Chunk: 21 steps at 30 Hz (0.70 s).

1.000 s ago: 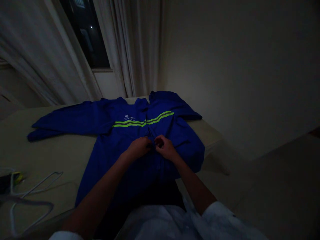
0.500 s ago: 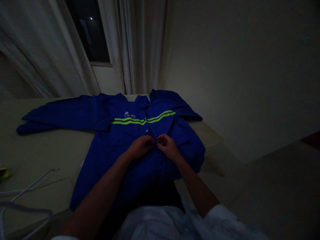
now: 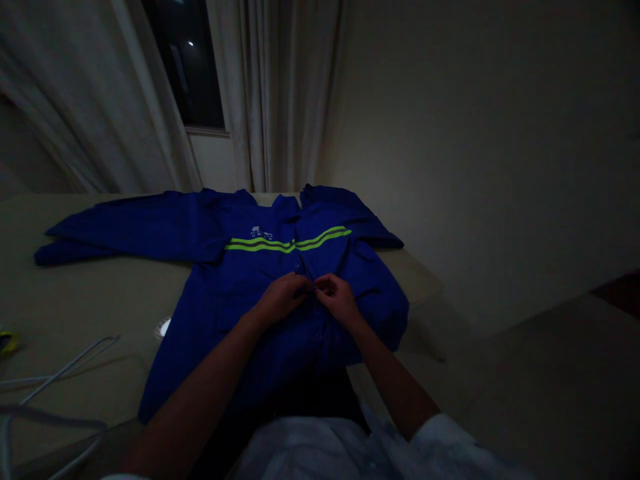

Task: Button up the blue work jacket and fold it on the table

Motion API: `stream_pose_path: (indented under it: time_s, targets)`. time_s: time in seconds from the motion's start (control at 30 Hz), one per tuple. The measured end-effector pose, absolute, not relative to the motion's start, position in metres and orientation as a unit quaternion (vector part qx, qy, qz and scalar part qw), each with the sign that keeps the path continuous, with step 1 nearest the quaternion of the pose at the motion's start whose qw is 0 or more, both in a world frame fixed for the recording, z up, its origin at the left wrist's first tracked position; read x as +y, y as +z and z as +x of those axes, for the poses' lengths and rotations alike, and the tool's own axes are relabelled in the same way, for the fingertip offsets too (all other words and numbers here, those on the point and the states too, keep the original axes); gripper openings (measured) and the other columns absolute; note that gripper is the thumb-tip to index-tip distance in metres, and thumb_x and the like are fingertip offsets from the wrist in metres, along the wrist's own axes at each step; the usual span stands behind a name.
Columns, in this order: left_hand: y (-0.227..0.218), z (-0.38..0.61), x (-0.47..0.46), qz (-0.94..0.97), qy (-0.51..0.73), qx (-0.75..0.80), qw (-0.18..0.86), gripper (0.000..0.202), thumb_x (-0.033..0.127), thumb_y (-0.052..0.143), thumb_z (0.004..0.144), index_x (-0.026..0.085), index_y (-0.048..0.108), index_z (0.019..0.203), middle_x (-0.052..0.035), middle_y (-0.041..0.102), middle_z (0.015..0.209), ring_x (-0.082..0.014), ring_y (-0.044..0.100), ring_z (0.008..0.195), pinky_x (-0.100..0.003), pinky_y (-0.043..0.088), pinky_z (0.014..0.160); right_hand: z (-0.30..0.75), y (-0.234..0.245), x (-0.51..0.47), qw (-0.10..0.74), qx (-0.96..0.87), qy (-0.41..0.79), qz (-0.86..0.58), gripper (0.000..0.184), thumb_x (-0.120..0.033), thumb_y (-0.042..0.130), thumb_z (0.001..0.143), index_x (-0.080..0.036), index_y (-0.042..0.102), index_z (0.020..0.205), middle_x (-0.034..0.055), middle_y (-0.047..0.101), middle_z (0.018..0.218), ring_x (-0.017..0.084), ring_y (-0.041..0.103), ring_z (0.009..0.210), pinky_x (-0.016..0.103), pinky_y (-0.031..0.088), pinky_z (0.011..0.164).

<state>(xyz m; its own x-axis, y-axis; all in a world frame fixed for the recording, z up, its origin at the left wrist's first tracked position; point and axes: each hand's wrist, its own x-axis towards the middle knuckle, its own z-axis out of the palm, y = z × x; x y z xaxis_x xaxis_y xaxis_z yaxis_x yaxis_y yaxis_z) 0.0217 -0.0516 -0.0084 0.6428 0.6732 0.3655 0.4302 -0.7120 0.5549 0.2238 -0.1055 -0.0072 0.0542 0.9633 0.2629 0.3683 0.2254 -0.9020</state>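
A blue work jacket [image 3: 240,293] with two neon-green chest stripes lies front-up on a beige table [image 3: 100,307], its left sleeve stretched out to the left. My left hand [image 3: 281,297] and my right hand [image 3: 339,297] meet at the jacket's front closure, below the stripes. Both hands have their fingers curled in a pinch on the two front edges of the fabric. What sits between the fingertips is too dark to make out.
White clothes hangers [image 3: 55,380] lie at the table's near left, with a small yellow object [image 3: 7,342] at the left edge. Pale curtains [image 3: 270,93] and a dark window [image 3: 187,60] stand behind the table. Bare floor [image 3: 540,373] opens to the right.
Both hands have stayed pinched on the jacket's front closure, shifting only slightly. The camera has turned a little, so the hangers sit further left in view.
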Motion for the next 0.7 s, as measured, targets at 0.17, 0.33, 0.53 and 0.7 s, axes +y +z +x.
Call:
stream_pose_path:
  time_s: [0.17,0.33,0.53,0.7]
  targets:
    - [-0.001,0.021,-0.056,0.888,0.275,0.31,0.199,0.038,0.008,0.064,0.09,0.027,0.07,0.122,-0.0018,0.075,0.106,-0.019,0.068,0.098,-0.029,0.051,0.088,0.224,-0.004,-0.108,0.494,-0.61,0.325,-0.527,0.02,-0.035,0.069,0.083,-0.02,0.072,0.095,0.0036,0.075,0.086,0.016,0.066,0.071,0.026,0.05,0.064]
    - [-0.003,0.019,-0.055,0.913,0.247,0.295,0.133,0.023,0.015,0.062,0.096,0.026,0.07,0.114,-0.0034,0.073,0.103,-0.0201,0.067,0.1,-0.031,0.05,0.091,0.225,-0.007,-0.107,0.509,-0.585,0.356,-0.522,0.025,-0.035,0.07,0.083,-0.02,0.069,0.104,0.0046,0.075,0.087,0.018,0.07,0.074,0.027,0.052,0.065]
    - [0.004,0.017,-0.056,0.921,0.244,0.296,0.071,0.014,0.02,0.056,0.1,0.023,0.069,0.104,-0.0068,0.07,0.11,-0.0213,0.065,0.1,-0.032,0.049,0.088,0.225,-0.008,-0.105,0.476,-0.624,0.321,-0.53,0.028,-0.029,0.071,0.079,-0.02,0.07,0.106,0.0052,0.076,0.096,0.014,0.064,0.069,0.025,0.048,0.063]
    - [0.007,0.019,-0.057,0.936,0.206,0.28,0.05,0.017,0.019,0.052,0.101,0.023,0.068,0.101,-0.0066,0.069,0.098,-0.0209,0.064,0.091,-0.033,0.047,0.084,0.226,-0.006,-0.104,0.458,-0.641,0.314,-0.53,0.029,-0.031,0.072,0.08,-0.02,0.071,0.107,0.0039,0.075,0.098,0.012,0.057,0.065,0.025,0.046,0.06]
